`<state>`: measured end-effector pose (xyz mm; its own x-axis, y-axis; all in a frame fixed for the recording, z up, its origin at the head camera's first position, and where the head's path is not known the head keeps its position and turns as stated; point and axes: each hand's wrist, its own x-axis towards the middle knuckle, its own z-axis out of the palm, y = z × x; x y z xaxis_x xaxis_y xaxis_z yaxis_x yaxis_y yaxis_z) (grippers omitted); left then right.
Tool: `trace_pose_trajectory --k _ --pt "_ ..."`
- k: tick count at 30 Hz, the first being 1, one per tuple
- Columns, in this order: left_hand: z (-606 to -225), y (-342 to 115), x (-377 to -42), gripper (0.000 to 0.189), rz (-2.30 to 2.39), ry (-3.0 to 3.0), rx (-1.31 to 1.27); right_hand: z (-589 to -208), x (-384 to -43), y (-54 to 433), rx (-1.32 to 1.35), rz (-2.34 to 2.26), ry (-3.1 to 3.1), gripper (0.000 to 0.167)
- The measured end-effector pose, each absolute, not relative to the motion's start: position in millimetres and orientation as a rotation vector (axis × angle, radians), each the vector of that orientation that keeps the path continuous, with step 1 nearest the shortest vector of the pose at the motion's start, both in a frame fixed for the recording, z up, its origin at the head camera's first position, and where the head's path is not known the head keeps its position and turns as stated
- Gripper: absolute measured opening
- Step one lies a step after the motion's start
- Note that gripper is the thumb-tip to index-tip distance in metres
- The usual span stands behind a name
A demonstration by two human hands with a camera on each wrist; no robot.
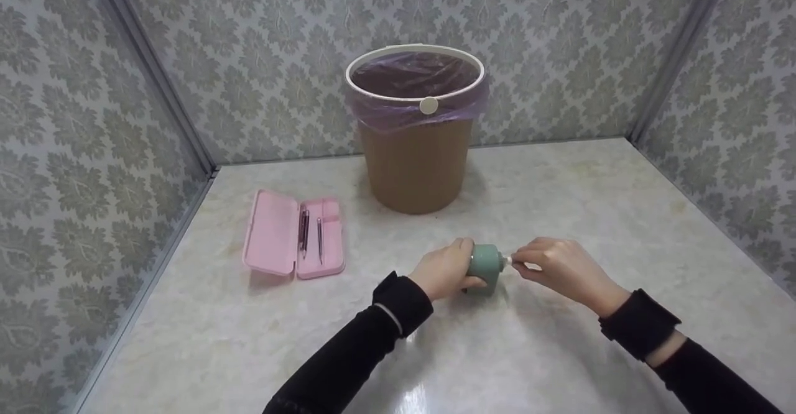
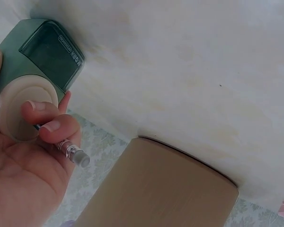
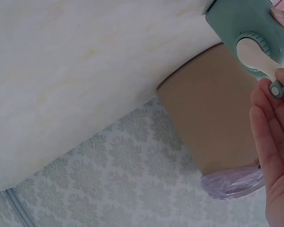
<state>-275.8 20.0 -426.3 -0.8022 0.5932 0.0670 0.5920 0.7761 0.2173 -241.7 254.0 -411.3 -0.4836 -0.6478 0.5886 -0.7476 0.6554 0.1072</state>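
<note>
A green crank pencil sharpener (image 1: pixel 484 271) is held at the table's surface by my left hand (image 1: pixel 443 270). In the left wrist view, its dark see-through shavings drawer (image 2: pixel 53 56) and cream round face (image 2: pixel 26 101) show. Fingers of that same hand curl over a pencil (image 2: pixel 72 151), whose eraser end sticks out away from the cream face. From the other side, my right hand (image 1: pixel 563 271) pinches the knob (image 3: pixel 276 89) at the end of the cream crank arm (image 3: pixel 255 56). The pencil's tip is hidden.
An open pink pencil case (image 1: pixel 320 255) with a few pencils (image 1: pixel 304 230) lies to the left. Behind the hands stands a brown bin (image 1: pixel 416 165) lined with a purple bag (image 1: pixel 404 112). Patterned wall panels (image 1: pixel 559 59) enclose the marbled table (image 1: pixel 217 345) at the back and sides.
</note>
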Motion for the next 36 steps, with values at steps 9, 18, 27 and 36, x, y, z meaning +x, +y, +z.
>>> trace_pose_trajectory --k 9,18,27,36 --pt "-428.3 20.4 -277.9 0.065 0.377 2.951 0.986 -407.1 -248.5 254.1 1.035 0.262 -2.323 0.019" --pt "-426.8 18.7 -276.5 0.063 0.358 2.931 1.001 -407.8 -257.2 253.3 0.984 0.243 -2.366 0.014" --pt "-427.9 19.1 -278.1 0.063 0.397 2.921 1.000 -409.0 -267.3 250.0 0.927 0.225 -2.424 0.011" --pt "-429.1 18.2 -279.1 0.061 0.410 2.925 1.006 -410.7 -269.7 247.2 0.899 0.195 -2.428 0.011"
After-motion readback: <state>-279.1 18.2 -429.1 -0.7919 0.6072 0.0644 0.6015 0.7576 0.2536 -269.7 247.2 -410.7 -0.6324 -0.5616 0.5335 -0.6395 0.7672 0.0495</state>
